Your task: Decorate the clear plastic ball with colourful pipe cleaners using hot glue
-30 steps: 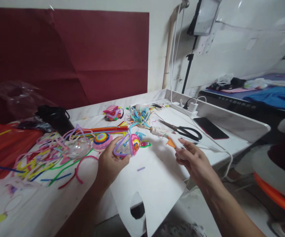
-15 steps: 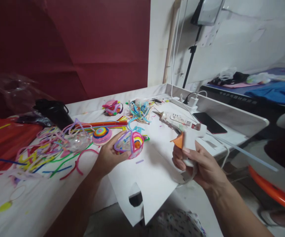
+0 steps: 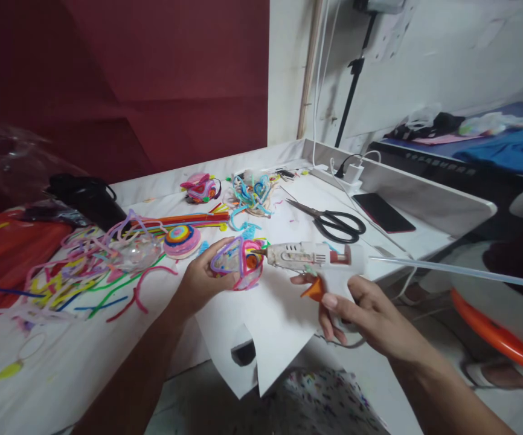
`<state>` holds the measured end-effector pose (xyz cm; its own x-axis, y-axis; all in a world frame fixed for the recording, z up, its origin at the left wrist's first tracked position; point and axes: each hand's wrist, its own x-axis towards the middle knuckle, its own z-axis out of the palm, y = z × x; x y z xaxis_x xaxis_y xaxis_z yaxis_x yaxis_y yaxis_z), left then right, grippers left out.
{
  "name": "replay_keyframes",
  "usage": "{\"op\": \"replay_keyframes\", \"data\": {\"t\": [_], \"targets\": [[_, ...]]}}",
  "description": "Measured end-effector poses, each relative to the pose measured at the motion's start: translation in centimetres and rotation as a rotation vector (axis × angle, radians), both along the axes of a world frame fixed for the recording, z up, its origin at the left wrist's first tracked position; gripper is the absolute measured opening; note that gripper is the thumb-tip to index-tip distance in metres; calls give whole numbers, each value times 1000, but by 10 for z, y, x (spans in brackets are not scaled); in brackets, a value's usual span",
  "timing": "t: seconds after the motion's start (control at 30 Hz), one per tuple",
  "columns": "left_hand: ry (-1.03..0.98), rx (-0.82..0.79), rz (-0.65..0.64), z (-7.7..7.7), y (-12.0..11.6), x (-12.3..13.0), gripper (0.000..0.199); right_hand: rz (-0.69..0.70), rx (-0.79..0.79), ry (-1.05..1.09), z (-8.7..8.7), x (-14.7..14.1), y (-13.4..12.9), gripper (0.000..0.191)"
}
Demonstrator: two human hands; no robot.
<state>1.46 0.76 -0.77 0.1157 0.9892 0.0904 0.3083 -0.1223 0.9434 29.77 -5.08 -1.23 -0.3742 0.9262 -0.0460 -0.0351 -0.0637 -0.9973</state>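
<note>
Gripping the glue gun, right fingers curled beside its orange trigger.

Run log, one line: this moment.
left hand: holds decorated ball | right hand: grips glue gun, nozzle by ball | scissors: lying unheld

A clear-looking ball, edged with purple and pink fuzzy strips and showing a round orange patch on its right side, is gripped from the left by the left hand in the middle of the scene. Just right of it, the right hand holds a white glue gun roughly level, nozzle pointing left at the orange patch; whether they touch is unclear. Its orange trigger hangs below, and a long translucent glue stick juts rightward from its back.
</note>
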Motion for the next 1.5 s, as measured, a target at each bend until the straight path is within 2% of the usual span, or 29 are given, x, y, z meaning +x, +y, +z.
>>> {"op": "replay_keyframes", "data": {"t": [0.17,0.3,0.43,0.57,0.73,0.9,1.2,1.5], "targets": [[-13,-44,8,-1,0,0,73,6,-1,11,-10,-1,-2,32],[10,-64,-3,0,-3,1,73,-45,35,7,-8,-1,3,41],[35,-56,-59,2,-5,6,75,-86,26,-7,-3,1,5,49],[44,-21,-119,2,-5,8,70,-97,2,-4,-8,6,4,49],[208,44,-152,-1,-5,0,66,-83,13,46,-15,13,5,52],[326,7,-119,-3,-8,-6,62,-66,21,49,-16,16,8,54],[453,83,-206,-5,-8,-13,59,67,2,71,-8,17,10,34],[488,204,-232,-9,-7,-14,57,58,11,48,9,15,14,43]]}}
